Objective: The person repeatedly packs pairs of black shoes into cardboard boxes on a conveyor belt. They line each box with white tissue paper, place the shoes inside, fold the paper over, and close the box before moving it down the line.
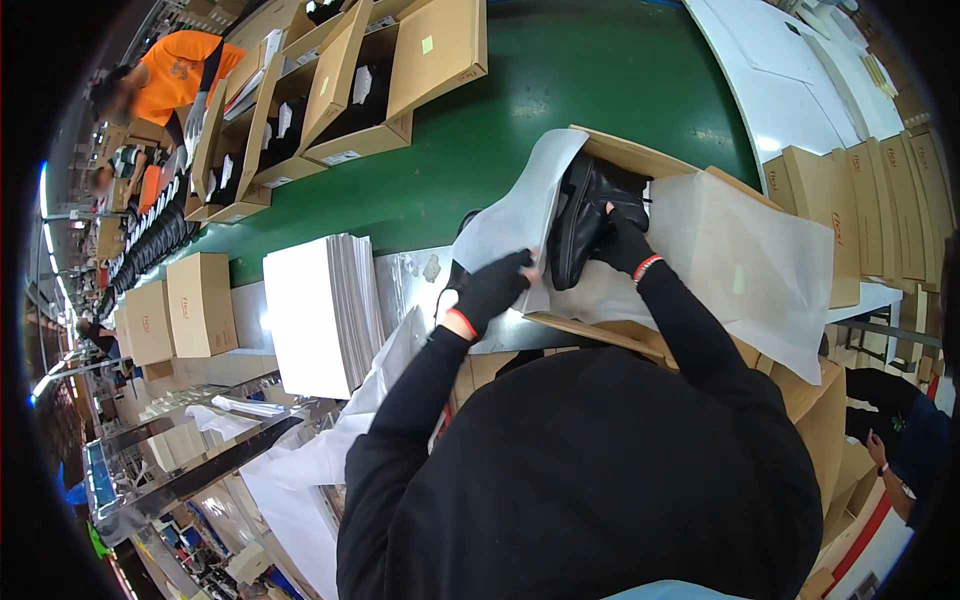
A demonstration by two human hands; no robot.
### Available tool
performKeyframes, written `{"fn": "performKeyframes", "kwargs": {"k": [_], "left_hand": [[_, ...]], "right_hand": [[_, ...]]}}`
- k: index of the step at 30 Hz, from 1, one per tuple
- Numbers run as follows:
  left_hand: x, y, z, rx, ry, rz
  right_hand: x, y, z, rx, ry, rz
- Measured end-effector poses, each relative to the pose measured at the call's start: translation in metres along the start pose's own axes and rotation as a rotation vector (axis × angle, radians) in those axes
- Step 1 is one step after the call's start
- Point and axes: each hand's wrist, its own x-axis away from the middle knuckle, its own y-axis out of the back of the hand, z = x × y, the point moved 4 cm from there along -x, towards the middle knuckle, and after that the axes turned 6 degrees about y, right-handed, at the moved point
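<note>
A black lace-up boot [577,215] lies in an open cardboard box [640,152] lined with white tissue paper [745,255]. My right hand [625,243], in a black fingerless glove, is closed on the boot's upper. To the left, a raised flap of the tissue paper [520,200] stands up beside the boot's sole. My left hand [495,292], gloved the same way, pinches this flap near its lower edge. Behind the flap, a second black shoe [458,278] shows only in part; the paper and my left hand hide the rest.
A stack of white sheets [320,315] stands left on the metal edge of the green conveyor belt [560,70]. Open shoe boxes [345,140] sit at the far left, near a person in orange [180,75]. Closed boxes [815,215] line the right, and another person [905,440] is lower right.
</note>
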Motion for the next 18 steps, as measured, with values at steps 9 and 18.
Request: {"fn": "performKeyframes", "kwargs": {"k": [9,18], "left_hand": [[-0.062,0.057,0.081,-0.647,0.261,-0.081],[-0.096,0.054,0.077,-0.505,0.052,0.067]], "right_hand": [[0.202,-0.024,0.029,2.282,0.810,-0.488],[0.226,-0.001,-0.006,2.148,0.833,-0.516]]}}
